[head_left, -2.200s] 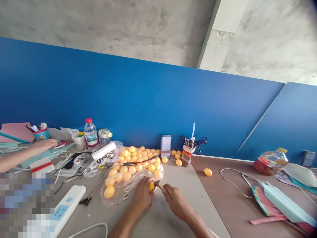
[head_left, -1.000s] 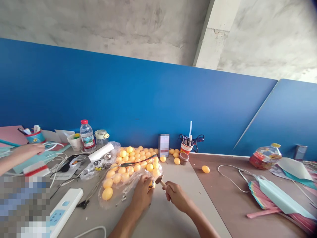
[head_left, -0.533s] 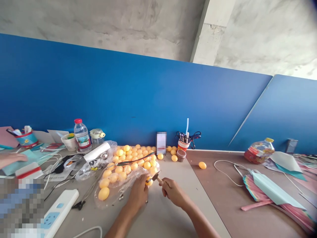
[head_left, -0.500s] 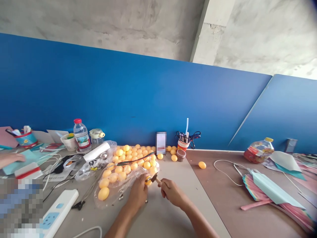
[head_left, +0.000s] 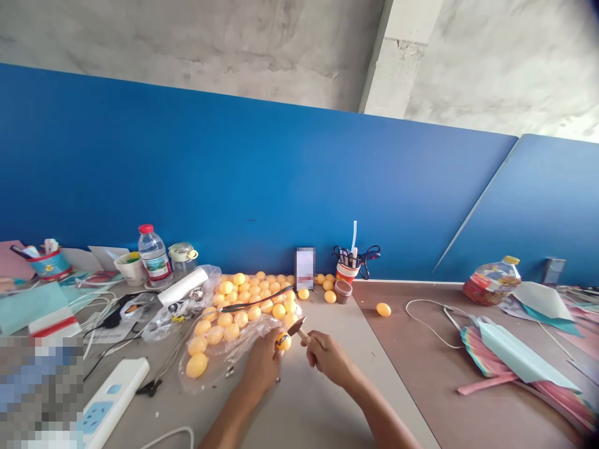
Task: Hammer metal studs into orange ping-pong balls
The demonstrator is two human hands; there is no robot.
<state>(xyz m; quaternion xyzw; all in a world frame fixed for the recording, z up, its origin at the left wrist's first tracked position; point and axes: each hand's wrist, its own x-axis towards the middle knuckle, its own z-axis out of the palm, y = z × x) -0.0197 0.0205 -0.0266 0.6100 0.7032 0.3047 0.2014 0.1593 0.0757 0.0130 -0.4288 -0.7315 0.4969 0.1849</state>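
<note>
My left hand [head_left: 262, 360] is closed round an orange ping-pong ball [head_left: 284, 341] that carries dark markings on its side. My right hand [head_left: 329, 358] grips a small wooden-handled tool [head_left: 296, 326] with a dark, flat, pointed head; its exact kind is too small to tell. The head sits just above and right of the ball, and I cannot tell whether they touch. Behind my left hand, a clear plastic bag [head_left: 188, 380] holds many orange balls [head_left: 231, 332], with a dark strap [head_left: 255, 303] lying across them.
Toward the back stand a phone-like screen [head_left: 305, 268], a small brown-filled tub [head_left: 343, 292] and a cup of pens [head_left: 347, 272]. A loose ball [head_left: 384, 309] lies right. Left are a water bottle [head_left: 155, 259], cables and a power strip [head_left: 112, 399]. A blue partition [head_left: 262, 174] rises behind.
My right hand and the tool have shifted slightly right, and the tool's head has lifted a little off the ball, uncovering more of it. Another person's hand at far left has mostly withdrawn.
</note>
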